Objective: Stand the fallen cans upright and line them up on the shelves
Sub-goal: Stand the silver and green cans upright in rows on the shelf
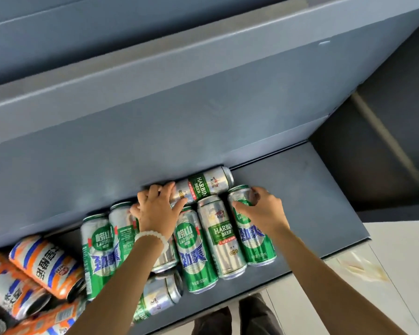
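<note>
Soft, even daylight fills the scene, brightest on the pale floor [397,238] at lower right; the grey shelf [288,180] darkens toward its back, under the shelf above; silver cans [224,235] carry mild glare. Straight edges bow from wide-angle distortion; the orange cans [44,264] at left and both hands look slightly smeared.

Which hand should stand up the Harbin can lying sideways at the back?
Probably the left hand. It already rests on the near end of the sideways Harbin can at the back of the shelf. The right hand is busy, curled around the top of the green Laoshan can.
</note>
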